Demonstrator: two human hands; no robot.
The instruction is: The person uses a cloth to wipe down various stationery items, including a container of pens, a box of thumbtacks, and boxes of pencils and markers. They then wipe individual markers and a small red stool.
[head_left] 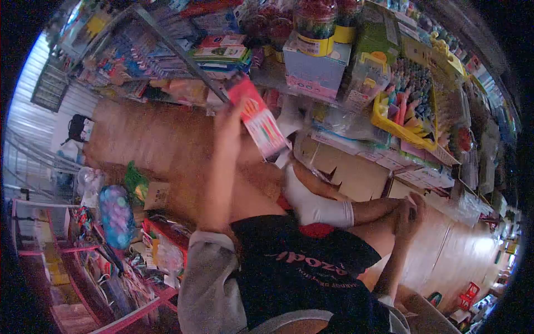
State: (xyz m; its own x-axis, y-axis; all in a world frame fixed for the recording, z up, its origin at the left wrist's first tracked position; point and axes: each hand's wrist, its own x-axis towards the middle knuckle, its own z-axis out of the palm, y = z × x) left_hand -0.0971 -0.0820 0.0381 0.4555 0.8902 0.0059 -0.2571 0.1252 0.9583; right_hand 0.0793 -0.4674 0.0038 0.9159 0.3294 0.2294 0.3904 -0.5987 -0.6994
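Observation:
My left hand (229,118) is closed on the side of a red and white box (263,129). Pictures of coloured pencils or pens show on its front. The box is tilted and a little blurred, held in front of the lower shelf. My right hand (410,212) rests by my bent knee at the right, fingers curled in, with nothing visible in them. A white sock (317,200) covers my foot between the two hands.
Packed shelves run along the top, with a yellow basket (409,133) of pens, a light blue box (317,67) and stacked booklets (222,54). A metal post (175,47) stands at upper left. Pink-edged racks (139,309) and a colourful wrapped bundle (115,217) are at lower left.

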